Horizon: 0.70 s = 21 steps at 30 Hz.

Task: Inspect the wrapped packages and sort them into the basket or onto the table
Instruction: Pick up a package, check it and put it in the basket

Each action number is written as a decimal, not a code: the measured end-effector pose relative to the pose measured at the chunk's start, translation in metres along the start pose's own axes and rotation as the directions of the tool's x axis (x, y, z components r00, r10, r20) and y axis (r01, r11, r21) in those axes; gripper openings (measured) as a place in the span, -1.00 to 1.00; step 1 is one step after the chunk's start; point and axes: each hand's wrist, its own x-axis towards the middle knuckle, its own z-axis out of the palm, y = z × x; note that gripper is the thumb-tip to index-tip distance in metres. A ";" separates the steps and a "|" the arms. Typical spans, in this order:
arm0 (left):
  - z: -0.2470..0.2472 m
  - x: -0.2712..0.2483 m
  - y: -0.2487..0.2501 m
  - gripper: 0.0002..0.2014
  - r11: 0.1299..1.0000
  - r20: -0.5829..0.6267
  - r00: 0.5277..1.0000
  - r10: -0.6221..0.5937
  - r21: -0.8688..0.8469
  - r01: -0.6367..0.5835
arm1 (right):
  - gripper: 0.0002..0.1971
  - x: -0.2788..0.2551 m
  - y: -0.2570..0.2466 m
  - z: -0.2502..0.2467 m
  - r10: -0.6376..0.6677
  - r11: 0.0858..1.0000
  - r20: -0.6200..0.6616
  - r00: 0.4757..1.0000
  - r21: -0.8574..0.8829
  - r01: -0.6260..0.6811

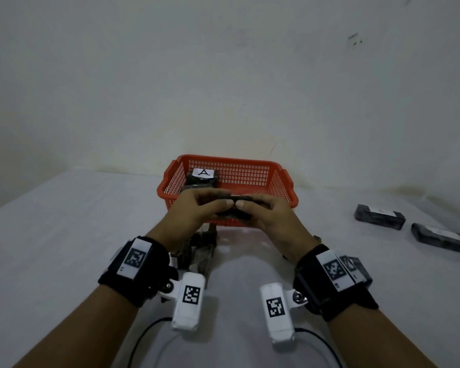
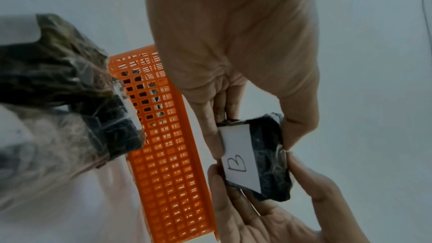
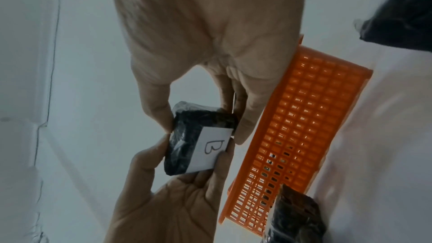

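Observation:
A black wrapped package [image 1: 234,211] is held up in front of the orange basket [image 1: 223,158] by both hands. My left hand [image 1: 213,204] pinches its left end and my right hand [image 1: 252,207] its right end, thumbs nearly touching. In the left wrist view the package [image 2: 268,163] shows a white label [image 2: 238,162] marked B on its underside; the right wrist view shows the same label [image 3: 210,149]. Inside the basket lies a package with an A label [image 1: 203,176].
Two more black packages [image 1: 379,216] [image 1: 441,239] lie on the white table at the right. A heap of wrapped packages [image 1: 197,251] sits under my left wrist, and another package [image 1: 356,266] lies beside my right wrist. A wall stands behind the basket.

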 end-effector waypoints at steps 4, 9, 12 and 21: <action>-0.001 0.001 -0.007 -0.67 1.000 0.010 1.000 -0.022 -0.005 0.022 | -0.70 0.005 0.005 -0.003 0.000 1.000 0.014 1.000 -0.008 0.000; 0.004 0.000 -0.013 -0.68 0.998 0.053 0.998 -0.033 -0.052 0.036 | -0.69 0.004 0.009 -0.008 -0.008 1.000 0.010 1.000 0.016 0.008; 0.005 0.003 -0.016 -0.69 0.999 0.008 0.999 -0.038 -0.025 0.039 | -0.70 0.005 0.012 -0.011 0.022 0.995 0.052 0.998 0.092 -0.027; 0.009 -0.001 -0.018 -0.61 0.999 0.026 0.999 -0.020 -0.034 0.021 | -0.64 -0.001 0.022 -0.022 -0.002 0.998 -0.012 1.000 0.056 0.003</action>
